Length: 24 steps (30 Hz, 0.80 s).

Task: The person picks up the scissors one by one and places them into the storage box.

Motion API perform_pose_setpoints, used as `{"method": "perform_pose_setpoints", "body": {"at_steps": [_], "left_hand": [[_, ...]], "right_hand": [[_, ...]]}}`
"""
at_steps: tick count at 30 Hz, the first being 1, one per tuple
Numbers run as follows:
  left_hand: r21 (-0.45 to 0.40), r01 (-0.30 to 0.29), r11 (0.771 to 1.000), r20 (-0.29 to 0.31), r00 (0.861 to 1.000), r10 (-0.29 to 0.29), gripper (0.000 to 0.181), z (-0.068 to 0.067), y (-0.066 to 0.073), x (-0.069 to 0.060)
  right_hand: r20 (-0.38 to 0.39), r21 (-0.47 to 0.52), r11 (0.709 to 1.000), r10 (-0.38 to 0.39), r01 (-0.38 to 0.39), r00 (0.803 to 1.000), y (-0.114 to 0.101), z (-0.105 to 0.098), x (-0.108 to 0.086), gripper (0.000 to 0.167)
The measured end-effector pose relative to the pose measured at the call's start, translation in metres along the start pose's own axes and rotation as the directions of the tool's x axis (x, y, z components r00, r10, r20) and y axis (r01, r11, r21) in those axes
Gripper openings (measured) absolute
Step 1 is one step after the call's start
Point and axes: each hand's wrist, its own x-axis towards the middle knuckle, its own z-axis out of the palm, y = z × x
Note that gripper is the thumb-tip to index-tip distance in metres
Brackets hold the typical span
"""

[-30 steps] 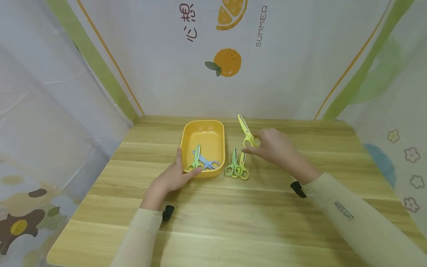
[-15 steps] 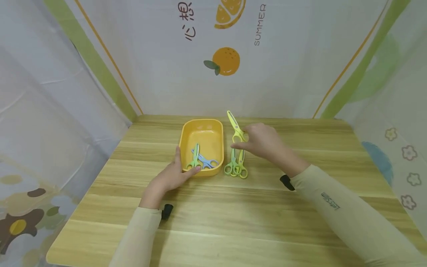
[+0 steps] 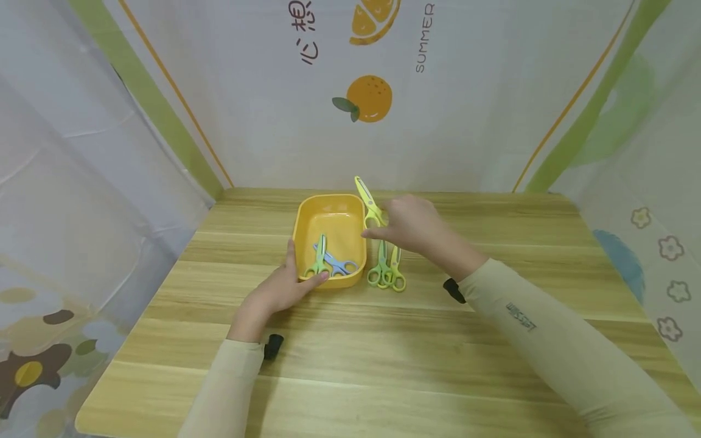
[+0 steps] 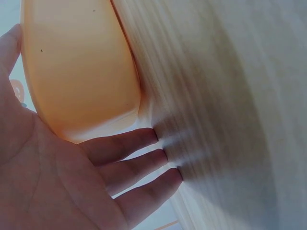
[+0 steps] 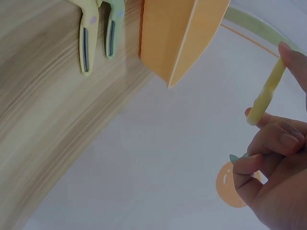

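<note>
Seems best to carry the yellow scissors (image 3: pixel 364 191) high enough to clear the right wall of the tray (image 3: pixel 346 231), with blades together and tip turned away from the left hand (image 3: pixel 274 295). Pinched at the handles between thumb and fingers of the right hand (image 3: pixel 408 222); held up just beside the tray's far right part, pointing far and slightly left. Worth bracing the tray lightly with the left hand, now resting against the near left corner, thumb at the near rim, other fingers apart and nearly straight. Count five pairs of scissors in all: two yellow, two green, one blue. Find one green pair (image 3: pixel 320 255) crossing the blue pair (image 3: pixel 336 263) in the tray's near end, and the other green pair (image 3: pixel 381 258) overlapping the other yellow pair (image 3: pixel 395 263) on the table (image 3: pixel 383 347), just right of the tray. Count one tray, one table, two hands
</note>
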Motion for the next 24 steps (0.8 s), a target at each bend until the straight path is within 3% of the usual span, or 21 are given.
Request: {"method": "perform_pose_setpoints", "body": {"at_steps": [15,24], "left_hand": [[0.004,-0.007,1.000,0.005,1.000,0.007,0.126,-0.003,0.001,-0.001],[-0.007,-0.010,1.000,0.006,1.000,0.010,0.126,-0.002,0.001,-0.001]], "right_hand": [[0.014,-0.029,0.998,-0.059,0.059,0.998,-0.019,0.009,0.015,0.050],[0.085,0.003,0.999,-0.034,0.034,0.996,-0.028,0.021,0.022,0.053]]}}
